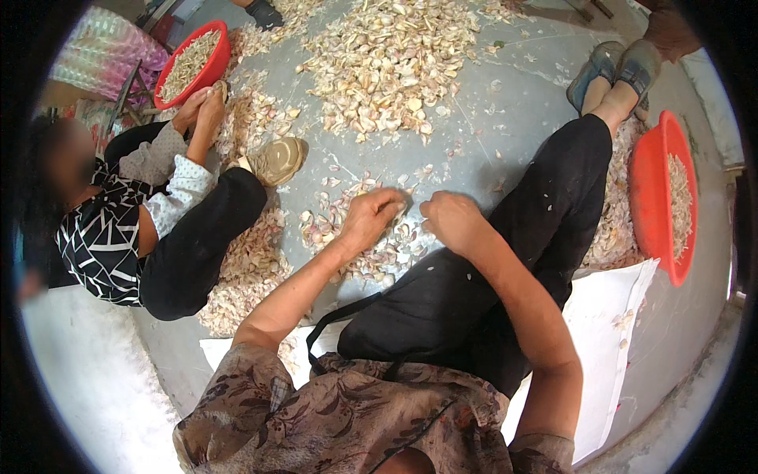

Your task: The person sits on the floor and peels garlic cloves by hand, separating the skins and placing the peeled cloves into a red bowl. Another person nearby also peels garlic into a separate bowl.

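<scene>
My left hand (pixel 371 220) is over a small heap of garlic cloves (pixel 324 228) on the grey floor, its fingers pinched together. Close by on the right, my right hand (pixel 453 220) is curled closed, with its fingertips turned toward the left. A small gap separates the two hands. Whatever sits in either pinch is too small or hidden to make out. Loose cloves and bits of skin lie below and between the hands, next to my black-trousered leg (pixel 426 304).
A large garlic pile (pixel 387 67) spreads ahead. At right stands a red basin (pixel 651 197) holding pale peelings or cloves; another red basin (pixel 225 59) is at far left. A co-worker (pixel 197 229) sits at left, hands together, one shoe (pixel 278 160) near the small heap. White sheeting (pixel 608 340) lies beside me.
</scene>
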`<action>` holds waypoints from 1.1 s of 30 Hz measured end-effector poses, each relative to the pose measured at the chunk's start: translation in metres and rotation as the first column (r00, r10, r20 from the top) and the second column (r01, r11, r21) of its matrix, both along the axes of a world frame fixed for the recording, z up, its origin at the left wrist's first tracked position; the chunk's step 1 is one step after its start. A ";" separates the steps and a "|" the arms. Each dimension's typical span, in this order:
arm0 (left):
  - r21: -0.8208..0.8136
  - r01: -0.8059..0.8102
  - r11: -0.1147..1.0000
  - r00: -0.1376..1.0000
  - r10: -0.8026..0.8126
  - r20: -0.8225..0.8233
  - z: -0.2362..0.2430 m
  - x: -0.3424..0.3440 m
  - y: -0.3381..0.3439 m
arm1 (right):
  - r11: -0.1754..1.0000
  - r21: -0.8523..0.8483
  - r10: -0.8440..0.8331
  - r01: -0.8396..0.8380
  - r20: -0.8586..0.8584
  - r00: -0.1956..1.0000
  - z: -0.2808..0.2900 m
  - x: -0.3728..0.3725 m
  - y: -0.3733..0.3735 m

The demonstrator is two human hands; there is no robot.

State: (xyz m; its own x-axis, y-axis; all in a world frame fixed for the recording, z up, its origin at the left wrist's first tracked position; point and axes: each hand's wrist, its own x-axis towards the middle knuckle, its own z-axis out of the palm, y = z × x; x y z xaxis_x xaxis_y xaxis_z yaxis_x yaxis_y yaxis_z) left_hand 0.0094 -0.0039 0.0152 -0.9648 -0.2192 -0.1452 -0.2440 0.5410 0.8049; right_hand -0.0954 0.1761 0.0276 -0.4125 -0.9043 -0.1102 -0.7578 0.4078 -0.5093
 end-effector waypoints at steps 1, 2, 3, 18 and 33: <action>-0.095 0.042 0.995 0.993 -0.052 -0.105 -0.001 -0.014 0.001 | 0.997 -0.071 -0.039 0.041 0.025 0.999 0.006 0.001 0.006; -0.155 0.008 0.988 0.991 -0.029 -0.134 -0.003 -0.029 0.000 | 0.986 -0.148 -0.070 0.078 0.058 0.996 0.009 0.002 0.008; -0.212 -0.028 0.977 0.986 -0.008 -0.166 -0.007 -0.049 -0.001 | 0.968 -0.222 -0.099 0.118 0.093 0.991 0.010 0.001 0.010; 0.074 -0.198 0.977 0.967 0.207 -0.147 -0.067 -0.111 -0.020 | 0.585 -0.272 -0.438 0.764 0.687 0.580 0.008 -0.038 0.013; 0.524 -0.199 0.828 0.979 0.194 0.066 0.037 -0.084 0.045 | 0.511 -0.293 -0.038 0.808 0.931 0.362 0.000 -0.042 0.008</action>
State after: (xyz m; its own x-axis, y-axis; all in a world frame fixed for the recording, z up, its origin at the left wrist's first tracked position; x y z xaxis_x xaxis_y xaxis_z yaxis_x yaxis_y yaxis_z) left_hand -0.0746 0.0415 0.0525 -0.9075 -0.2917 -0.3022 -0.3091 -0.0233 0.9507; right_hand -0.1379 0.1845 0.0280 -0.8291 -0.5406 -0.1426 0.2916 -0.2004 -0.9353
